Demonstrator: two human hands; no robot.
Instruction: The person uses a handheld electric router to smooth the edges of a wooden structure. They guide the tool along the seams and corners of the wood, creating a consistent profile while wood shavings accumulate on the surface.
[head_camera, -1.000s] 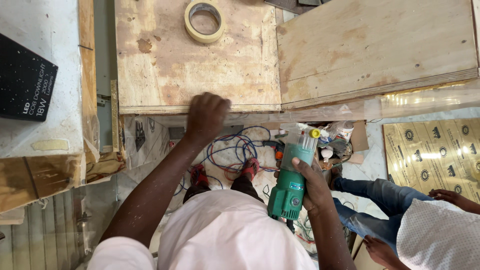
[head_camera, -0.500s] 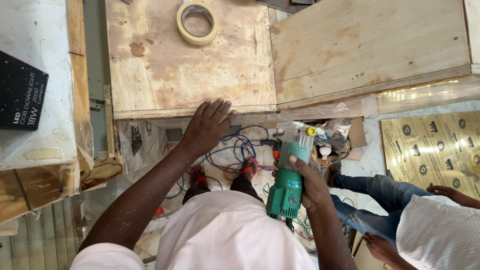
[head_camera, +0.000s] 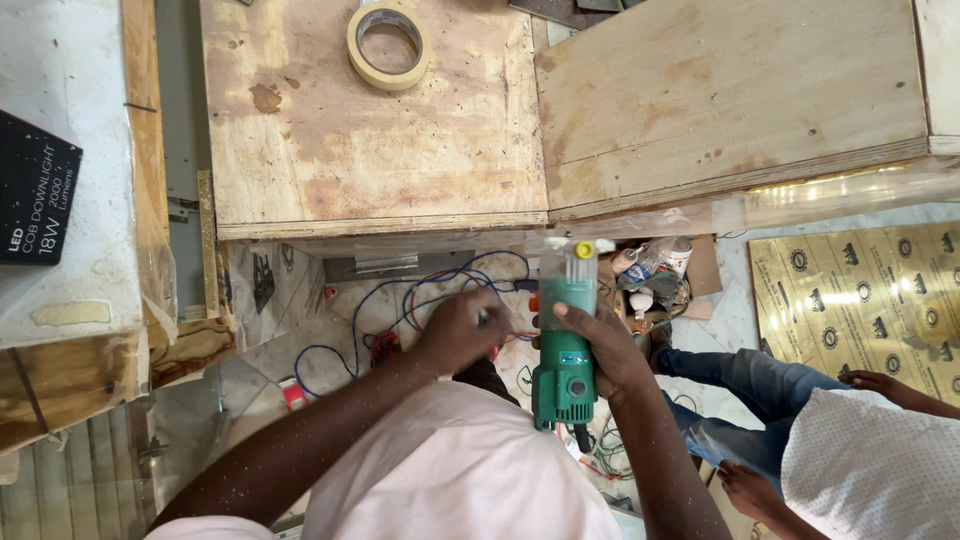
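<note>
My right hand (head_camera: 605, 345) grips a green hand-held power tool (head_camera: 564, 350) with a clear base and a yellow knob, held upright in front of my body just below the plywood bench edge (head_camera: 380, 225). Close to the tool's left side is my left hand (head_camera: 462, 330), its fingers curled toward the tool; I cannot tell whether it touches it. Both hands hang over the floor, above blue and red cables (head_camera: 400, 300).
A roll of masking tape (head_camera: 388, 42) lies on the plywood bench. A second plywood board (head_camera: 730, 90) lies to its right. A black box (head_camera: 35, 200) sits at left. Another person (head_camera: 860, 460) sits at lower right beside gold patterned sheets (head_camera: 860, 300). Bottles (head_camera: 655, 265) stand below.
My left hand has come off the bench edge and dropped down next to the tool. The right hand still holds the tool, now slightly lower and nearer my body.
</note>
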